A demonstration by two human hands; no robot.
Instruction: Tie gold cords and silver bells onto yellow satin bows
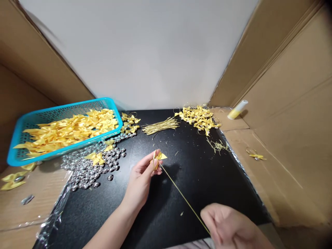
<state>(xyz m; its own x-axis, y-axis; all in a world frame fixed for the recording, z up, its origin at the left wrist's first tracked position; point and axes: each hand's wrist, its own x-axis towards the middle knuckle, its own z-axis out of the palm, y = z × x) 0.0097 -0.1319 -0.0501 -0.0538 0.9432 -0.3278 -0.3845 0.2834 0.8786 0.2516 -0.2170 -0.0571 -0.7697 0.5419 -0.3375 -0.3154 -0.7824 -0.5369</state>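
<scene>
Between the thumb and fingers of my left hand (142,174) is a yellow ribbon bow (161,156), held above the black table. A gold cord (185,200) runs taut from the bow down to my right hand (225,221), which is closed on it near the front edge. A small loop of the cord shows at the left fingertips. To the left of my left hand lie many silver beads (90,173), with a loose yellow bow (95,158) on top of them.
A blue basket (118,121) full of yellow bows stands at the left. Cut gold cords (160,126) lie at the back, beside a pile of bows with cord loops (198,117). Cord scraps (218,146) lie at right, near a white-and-yellow tube (237,110). Cardboard walls (285,86) flank the table.
</scene>
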